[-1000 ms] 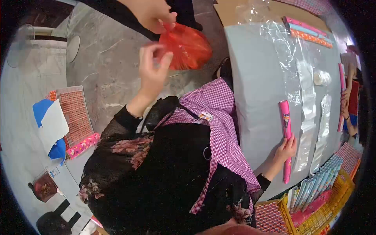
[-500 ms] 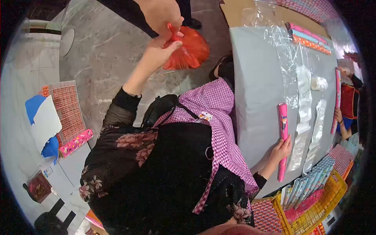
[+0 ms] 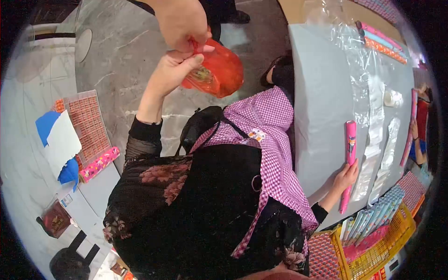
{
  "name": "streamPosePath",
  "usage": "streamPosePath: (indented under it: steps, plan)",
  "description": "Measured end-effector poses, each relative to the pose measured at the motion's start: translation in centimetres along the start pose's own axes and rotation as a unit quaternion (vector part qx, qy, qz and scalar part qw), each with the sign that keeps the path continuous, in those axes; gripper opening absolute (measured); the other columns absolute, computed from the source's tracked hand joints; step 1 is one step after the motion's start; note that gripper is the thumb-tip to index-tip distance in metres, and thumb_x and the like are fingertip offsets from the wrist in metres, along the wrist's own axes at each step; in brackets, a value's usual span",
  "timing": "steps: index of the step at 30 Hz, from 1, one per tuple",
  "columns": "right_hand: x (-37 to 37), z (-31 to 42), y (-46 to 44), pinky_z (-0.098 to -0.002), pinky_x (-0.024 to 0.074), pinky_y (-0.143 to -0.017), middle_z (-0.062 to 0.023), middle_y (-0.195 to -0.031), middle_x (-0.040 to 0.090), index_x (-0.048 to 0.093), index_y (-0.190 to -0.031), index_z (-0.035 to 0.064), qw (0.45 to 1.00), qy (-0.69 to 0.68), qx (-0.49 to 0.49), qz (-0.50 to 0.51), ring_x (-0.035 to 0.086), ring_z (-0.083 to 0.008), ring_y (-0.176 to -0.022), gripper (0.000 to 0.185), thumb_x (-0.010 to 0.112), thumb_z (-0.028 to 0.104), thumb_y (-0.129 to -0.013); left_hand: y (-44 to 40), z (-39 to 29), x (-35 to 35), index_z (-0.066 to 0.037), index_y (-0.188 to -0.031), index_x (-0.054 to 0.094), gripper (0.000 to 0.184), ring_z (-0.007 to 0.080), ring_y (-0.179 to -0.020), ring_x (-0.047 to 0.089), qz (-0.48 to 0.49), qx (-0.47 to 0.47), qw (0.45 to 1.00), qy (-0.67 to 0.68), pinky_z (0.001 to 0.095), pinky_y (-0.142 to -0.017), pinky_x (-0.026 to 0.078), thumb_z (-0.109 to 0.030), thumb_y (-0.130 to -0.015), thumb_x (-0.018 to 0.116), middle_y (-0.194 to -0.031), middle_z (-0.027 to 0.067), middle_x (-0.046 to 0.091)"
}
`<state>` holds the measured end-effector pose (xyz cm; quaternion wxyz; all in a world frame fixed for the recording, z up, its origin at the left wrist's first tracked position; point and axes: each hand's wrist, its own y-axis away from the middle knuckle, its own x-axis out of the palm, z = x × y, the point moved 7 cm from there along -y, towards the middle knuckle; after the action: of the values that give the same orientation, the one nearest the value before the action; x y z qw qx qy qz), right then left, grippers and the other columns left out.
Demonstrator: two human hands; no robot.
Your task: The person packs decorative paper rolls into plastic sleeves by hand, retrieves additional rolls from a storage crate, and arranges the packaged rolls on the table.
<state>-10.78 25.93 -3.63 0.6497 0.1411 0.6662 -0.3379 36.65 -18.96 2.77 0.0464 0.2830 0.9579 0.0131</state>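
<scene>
My left hand (image 3: 167,77) is raised over the floor, closed on the gathered top of a thin red plastic bag (image 3: 229,70). Something greenish-brown shows through the bag's side. Another person's hand (image 3: 182,25) reaches in from the top and also grips the bag's top, partly hiding my fingers. On the grey-covered table (image 3: 317,102), my right hand (image 3: 346,177) is wrapped round a slim pink tube (image 3: 351,140) with a small printed figure.
Clear plastic sleeves (image 3: 375,109) and a roll of tape (image 3: 393,98) lie on the table. Several tubes (image 3: 382,44) rest at its far end. A yellow basket (image 3: 378,254) holds blue tubes. Across the table, a person holds a long pink tube (image 3: 409,128).
The red bag has tilted and swung slightly, so its contents now show. My left hand has drawn a little lower and left. My right hand keeps its hold on the pink tube.
</scene>
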Motion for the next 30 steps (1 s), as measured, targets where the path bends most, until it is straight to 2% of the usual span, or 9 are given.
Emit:
streamPosePath:
  steps: [9, 11, 13, 17, 19, 20, 21, 23, 30]
  plan:
    - [-0.6, 0.6, -0.3, -0.0464, 0.0481, -0.08, -0.023, -0.11, 0.061, 0.053, -0.132, 0.0042, 1.0, -0.005, -0.013, -0.012, 0.06, -0.0417, -0.093, 0.041, 0.056, 0.017, -0.093, 1.0, -1.3, -2.4, -0.001, -0.103, 0.071, 0.021, 0.0098, -0.084, 0.065, 0.063, -0.042, 0.996, -0.036, 0.0253, -0.074, 0.052, -0.016, -0.097, 0.058, -0.092, 0.002, 0.071]
    - [-0.7, 0.6, -0.2, -0.0462, 0.0484, -0.079, -0.0228, -0.109, 0.062, 0.053, -0.133, 0.0042, 1.0, 0.009, -0.011, 0.001, 0.06, -0.0416, -0.091, 0.042, 0.056, 0.017, -0.093, 0.7, -1.6, -2.4, 0.0, -0.097, 0.071, 0.021, 0.0093, -0.078, 0.064, 0.039, -0.113, 0.99, -0.072, 0.0252, -0.072, 0.051, -0.016, -0.097, 0.057, -0.086, 0.0016, 0.07]
    - [-0.3, 0.2, 0.2, -0.047, 0.0459, -0.084, -0.0204, -0.112, 0.061, 0.052, -0.133, 0.0054, 1.0, 0.016, 0.003, -0.003, 0.058, -0.0406, -0.093, 0.042, 0.056, 0.017, -0.093, 0.2, -2.4, -2.4, 0.001, -0.094, 0.069, 0.021, 0.0097, -0.076, 0.063, 0.04, -0.001, 0.985, -0.166, 0.0254, -0.07, 0.05, -0.017, -0.097, 0.057, -0.085, 0.0025, 0.069]
    - [-1.7, 1.4, 1.1, -0.0489, 0.0398, -0.093, -0.018, -0.118, 0.058, 0.054, -0.131, 0.0063, 0.989, 0.04, 0.094, -0.103, 0.054, -0.0388, -0.104, 0.041, 0.057, 0.016, -0.092, -0.8, -5.3, -1.1, 0.001, -0.091, 0.068, 0.023, 0.0093, -0.078, 0.06, -0.017, -0.001, 0.989, -0.148, 0.0268, -0.07, 0.048, -0.018, -0.096, 0.057, -0.086, 0.0033, 0.068]
    - [-1.4, 2.6, 1.2, -0.0497, 0.0336, -0.099, -0.0148, -0.119, 0.057, 0.057, -0.127, 0.0077, 0.994, 0.001, 0.099, -0.044, 0.049, -0.0362, -0.112, 0.04, 0.061, 0.016, -0.088, -2.5, -3.7, -3.2, 0.001, -0.09, 0.068, 0.023, 0.0088, -0.075, 0.058, -0.036, -0.01, 0.978, -0.203, 0.0259, -0.068, 0.046, -0.019, -0.095, 0.057, -0.082, 0.0019, 0.067]
    - [-2.6, 2.7, 1.1, -0.0497, 0.0336, -0.099, -0.0148, -0.119, 0.057, 0.057, -0.127, 0.0077, 0.985, 0.005, 0.142, -0.097, 0.049, -0.0362, -0.112, 0.04, 0.061, 0.016, -0.088, -3.1, -7.2, -1.6, 0.001, -0.088, 0.067, 0.023, 0.0083, -0.071, 0.055, -0.036, 0.129, 0.965, -0.224, 0.0254, -0.064, 0.044, -0.019, -0.095, 0.056, -0.077, 0.0003, 0.065]
    - [-3.0, 3.3, 0.8, -0.0489, 0.0341, -0.099, -0.0139, -0.117, 0.057, 0.058, -0.125, 0.0078, 0.986, -0.01, 0.141, -0.092, 0.05, -0.0344, -0.111, 0.04, 0.063, 0.016, -0.085, -4.0, -5.1, -3.0, 0.0, -0.081, 0.065, 0.023, 0.0052, -0.063, 0.049, -0.056, 0.052, 0.989, -0.125, 0.023, -0.059, 0.038, -0.017, -0.094, 0.055, -0.067, -0.0013, 0.059]
    - [-2.8, 3.6, 1.1, -0.0482, 0.0346, -0.099, -0.0129, -0.114, 0.057, 0.059, -0.122, 0.0079, 0.983, -0.033, 0.151, -0.096, 0.05, -0.0326, -0.11, 0.041, 0.065, 0.016, -0.083, -5.9, -6.3, -2.4, -0.003, -0.077, 0.063, 0.025, 0.0026, -0.055, 0.041, -0.06, 0.074, 0.995, -0.035, 0.0208, -0.053, 0.032, -0.018, -0.095, 0.055, -0.058, -0.0036, 0.049]
    - [-3.2, 3.8, 1.1, -0.048, 0.0342, -0.097, -0.0115, -0.109, 0.058, 0.061, -0.114, 0.0054, 0.981, -0.061, 0.117, -0.142, 0.051, -0.0306, -0.108, 0.038, 0.067, 0.013, -0.078, -9.1, -13.7, 0.2, -0.008, -0.075, 0.059, 0.027, 0.0028, -0.044, 0.033, -0.082, 0.191, 0.976, -0.058, 0.0219, -0.042, 0.023, -0.023, -0.097, 0.054, -0.055, -0.0066, 0.042]
